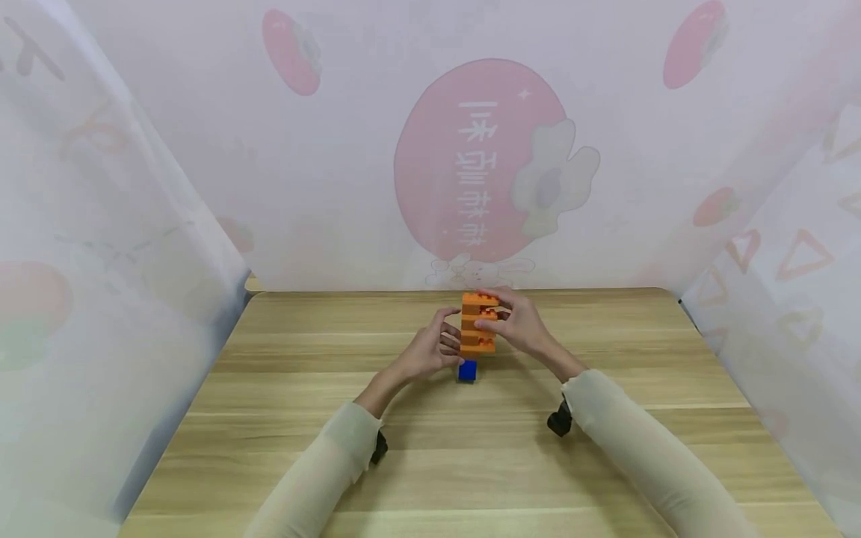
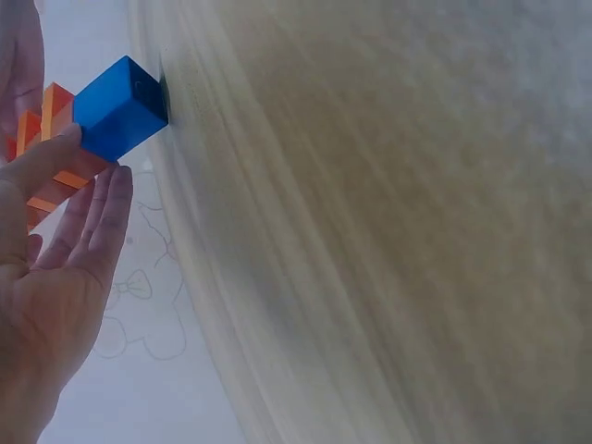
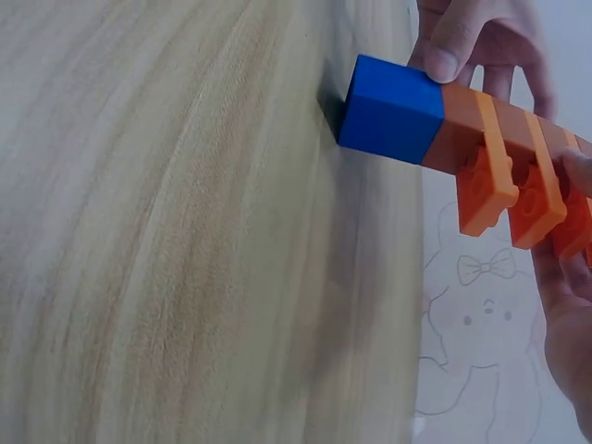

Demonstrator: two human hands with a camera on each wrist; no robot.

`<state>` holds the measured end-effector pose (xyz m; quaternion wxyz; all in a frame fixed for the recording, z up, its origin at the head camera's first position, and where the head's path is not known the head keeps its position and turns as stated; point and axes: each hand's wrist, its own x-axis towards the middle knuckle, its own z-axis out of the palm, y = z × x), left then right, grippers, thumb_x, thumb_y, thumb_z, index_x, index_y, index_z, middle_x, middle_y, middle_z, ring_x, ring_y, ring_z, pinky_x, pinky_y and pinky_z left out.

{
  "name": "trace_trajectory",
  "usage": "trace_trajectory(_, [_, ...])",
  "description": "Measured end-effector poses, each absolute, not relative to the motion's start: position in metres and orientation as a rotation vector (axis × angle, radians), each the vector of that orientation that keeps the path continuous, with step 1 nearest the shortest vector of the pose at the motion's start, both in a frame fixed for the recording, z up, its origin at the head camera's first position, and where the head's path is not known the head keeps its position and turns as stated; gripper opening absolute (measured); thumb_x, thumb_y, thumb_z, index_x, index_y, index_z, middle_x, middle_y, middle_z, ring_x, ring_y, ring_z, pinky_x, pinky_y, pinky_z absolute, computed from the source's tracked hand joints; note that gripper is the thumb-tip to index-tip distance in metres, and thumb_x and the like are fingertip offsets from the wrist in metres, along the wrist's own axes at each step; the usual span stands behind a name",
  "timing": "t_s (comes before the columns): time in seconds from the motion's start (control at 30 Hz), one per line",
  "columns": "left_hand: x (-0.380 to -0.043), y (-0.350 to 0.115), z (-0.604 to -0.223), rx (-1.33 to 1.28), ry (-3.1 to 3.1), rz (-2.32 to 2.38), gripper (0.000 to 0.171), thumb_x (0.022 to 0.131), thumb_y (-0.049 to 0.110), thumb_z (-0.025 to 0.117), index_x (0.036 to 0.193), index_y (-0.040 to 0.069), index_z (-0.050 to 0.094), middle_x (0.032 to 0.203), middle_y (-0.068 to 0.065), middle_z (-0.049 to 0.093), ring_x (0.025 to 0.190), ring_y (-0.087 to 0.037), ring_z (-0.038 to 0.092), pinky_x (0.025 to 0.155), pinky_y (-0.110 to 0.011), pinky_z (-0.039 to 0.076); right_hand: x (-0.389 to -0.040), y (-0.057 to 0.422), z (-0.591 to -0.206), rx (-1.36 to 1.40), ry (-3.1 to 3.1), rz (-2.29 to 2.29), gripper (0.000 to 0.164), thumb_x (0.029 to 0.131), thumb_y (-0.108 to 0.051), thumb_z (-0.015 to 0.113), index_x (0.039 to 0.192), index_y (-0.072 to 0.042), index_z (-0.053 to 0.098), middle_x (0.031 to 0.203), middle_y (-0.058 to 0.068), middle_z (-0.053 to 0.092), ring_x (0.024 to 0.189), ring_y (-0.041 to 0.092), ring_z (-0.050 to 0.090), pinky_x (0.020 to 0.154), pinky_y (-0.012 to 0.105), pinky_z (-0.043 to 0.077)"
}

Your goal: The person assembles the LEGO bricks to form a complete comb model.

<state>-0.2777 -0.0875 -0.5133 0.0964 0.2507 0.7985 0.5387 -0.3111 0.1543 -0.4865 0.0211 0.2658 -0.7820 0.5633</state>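
Observation:
A tower of toy building bricks stands near the table's back edge, with a blue block (image 1: 467,370) at its foot and orange bricks (image 1: 468,338) stacked above. Several orange tiers jut out to the right, and studs show on them. My left hand (image 1: 427,350) pinches the lower part of the tower; its thumb lies near the seam between blue and orange, the other fingers on the far side. At the upper tiers, my right hand (image 1: 528,323) grips the orange bricks, thumb in front and fingers over the top. The right wrist view shows the blue block (image 3: 392,111) meeting the tabletop.
The wooden table (image 1: 430,448) extends around the tower. A white printed curtain (image 1: 336,194) hangs behind it, with similar panels at the left and right sides. Black devices (image 1: 560,420) sit at both wrists.

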Motion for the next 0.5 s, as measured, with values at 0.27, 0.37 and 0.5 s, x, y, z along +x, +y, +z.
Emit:
trace_trajectory(0.27, [-0.279, -0.09, -0.514, 0.744, 2.4, 1.516, 0.101, 0.091, -0.006, 0.079, 0.168, 0.019, 0.019, 0.131, -0.02, 0.062, 0.112, -0.034, 0.071, 0.095, -0.043, 0.06, -0.321, 0.152, -0.493, 0.748, -2.455, 1.775, 0.062, 0.092, -0.014, 0.085, 0.148, -0.006, 0.06, 0.142, 0.014, 0.063, 0.121, 0.036, 0.067, 0.092, 0.038, 0.061])
trace_trajectory(0.37, [-0.279, -0.09, -0.512, 0.715, 2.403, 1.488, 0.101, 0.092, -0.004, 0.079, 0.169, 0.019, 0.017, 0.133, -0.021, 0.061, 0.115, -0.034, 0.07, 0.096, -0.045, 0.059, -0.325, 0.152, -0.496, 0.724, -2.493, 1.732, 0.062, 0.092, -0.018, 0.086, 0.148, -0.009, 0.061, 0.145, 0.013, 0.062, 0.12, 0.036, 0.068, 0.09, 0.04, 0.062])
trace_trajectory(0.5, [-0.28, -0.091, -0.511, 0.679, 2.404, 1.463, 0.1, 0.093, -0.001, 0.079, 0.17, 0.017, 0.017, 0.134, -0.021, 0.062, 0.116, -0.035, 0.07, 0.098, -0.047, 0.059, -0.33, 0.151, -0.499, 0.709, -2.54, 1.708, 0.063, 0.092, -0.02, 0.085, 0.149, -0.009, 0.06, 0.148, 0.015, 0.06, 0.119, 0.039, 0.069, 0.086, 0.043, 0.063])
